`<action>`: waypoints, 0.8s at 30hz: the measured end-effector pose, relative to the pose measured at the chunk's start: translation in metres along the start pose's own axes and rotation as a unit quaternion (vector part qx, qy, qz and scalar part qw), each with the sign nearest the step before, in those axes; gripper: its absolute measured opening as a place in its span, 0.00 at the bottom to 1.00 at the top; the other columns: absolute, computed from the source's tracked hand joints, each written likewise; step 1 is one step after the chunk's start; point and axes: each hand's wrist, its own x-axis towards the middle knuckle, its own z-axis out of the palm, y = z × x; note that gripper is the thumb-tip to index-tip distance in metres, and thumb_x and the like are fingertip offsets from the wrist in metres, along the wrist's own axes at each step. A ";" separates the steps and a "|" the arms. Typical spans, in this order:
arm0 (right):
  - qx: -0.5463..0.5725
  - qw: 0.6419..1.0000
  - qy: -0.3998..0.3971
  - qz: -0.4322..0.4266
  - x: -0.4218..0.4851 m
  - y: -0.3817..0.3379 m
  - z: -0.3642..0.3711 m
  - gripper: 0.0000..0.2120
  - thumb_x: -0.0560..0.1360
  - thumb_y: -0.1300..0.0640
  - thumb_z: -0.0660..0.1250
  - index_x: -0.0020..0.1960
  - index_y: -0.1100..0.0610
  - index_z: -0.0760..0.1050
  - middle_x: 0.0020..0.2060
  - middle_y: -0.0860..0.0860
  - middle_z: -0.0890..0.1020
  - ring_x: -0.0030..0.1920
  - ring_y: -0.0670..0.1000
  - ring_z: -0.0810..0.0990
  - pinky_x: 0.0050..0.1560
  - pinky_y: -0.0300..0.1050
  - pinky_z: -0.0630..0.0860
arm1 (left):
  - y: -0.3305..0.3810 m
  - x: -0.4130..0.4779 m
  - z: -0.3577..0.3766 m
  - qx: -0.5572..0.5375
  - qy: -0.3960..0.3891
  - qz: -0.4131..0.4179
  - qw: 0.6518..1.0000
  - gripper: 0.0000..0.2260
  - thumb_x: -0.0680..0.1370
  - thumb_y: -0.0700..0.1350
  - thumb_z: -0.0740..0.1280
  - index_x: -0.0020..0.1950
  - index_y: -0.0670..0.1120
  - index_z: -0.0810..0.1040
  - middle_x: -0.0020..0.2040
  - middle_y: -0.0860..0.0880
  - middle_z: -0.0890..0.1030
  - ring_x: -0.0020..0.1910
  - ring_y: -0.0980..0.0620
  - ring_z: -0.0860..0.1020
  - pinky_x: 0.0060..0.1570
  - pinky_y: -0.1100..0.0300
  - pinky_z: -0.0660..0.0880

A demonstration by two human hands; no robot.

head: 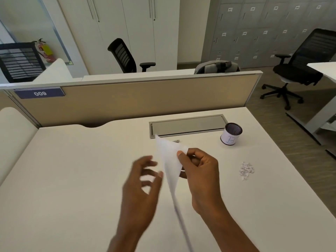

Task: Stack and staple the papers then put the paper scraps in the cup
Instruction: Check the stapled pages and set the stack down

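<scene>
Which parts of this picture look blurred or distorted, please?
Head view: the left hand is smeared by motion, and so is the lower edge of the paper; the right hand, cup and scraps are sharper; the wide lens bows the partition; the light is soft, without glare.

One left hand [143, 180], one right hand [199, 172], one sheaf of papers [170, 160], one cup [231, 134], one heap of paper scraps [246, 170], three office chairs [125, 57] [20, 60] [305, 57], one fire extinguisher [45, 50].
</scene>
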 end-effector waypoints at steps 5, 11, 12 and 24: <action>-0.079 0.997 0.001 -0.018 -0.010 0.012 0.018 0.08 0.77 0.58 0.75 0.40 0.49 0.82 0.40 0.41 0.88 0.43 0.53 0.88 0.43 0.47 0.88 | -0.020 -0.036 0.011 0.061 -0.101 -0.045 0.992 0.32 0.78 0.54 0.72 0.77 0.68 0.60 0.73 0.72 0.69 0.71 0.69 0.72 0.67 0.66 0.74; -0.001 0.998 -0.061 -0.001 -0.019 0.006 0.034 0.04 0.77 0.59 0.75 0.44 0.57 0.82 0.42 0.48 0.89 0.45 0.53 0.90 0.48 0.48 0.87 | -0.048 -0.020 0.003 0.131 0.011 -0.032 0.991 0.24 0.85 0.36 0.63 0.67 0.67 0.71 0.54 0.76 0.78 0.48 0.59 0.80 0.48 0.81 0.72; 0.016 0.996 -0.090 -0.007 -0.017 0.002 0.035 0.04 0.78 0.58 0.74 0.47 0.58 0.82 0.45 0.49 0.90 0.47 0.54 0.90 0.51 0.50 0.86 | -0.054 -0.014 -0.005 0.130 0.019 -0.032 0.991 0.21 0.85 0.37 0.62 0.66 0.64 0.73 0.51 0.77 0.79 0.47 0.61 0.80 0.46 0.78 0.73; -0.143 0.922 -0.347 0.090 0.062 0.084 -0.006 0.16 0.79 0.55 0.73 0.66 0.55 0.82 0.60 0.51 0.87 0.59 0.54 0.87 0.62 0.56 0.82 | -0.082 0.043 -0.079 -0.217 -0.089 -0.153 0.960 0.14 0.82 0.45 0.64 0.66 0.43 0.80 0.58 0.43 0.89 0.55 0.42 0.89 0.50 0.48 0.87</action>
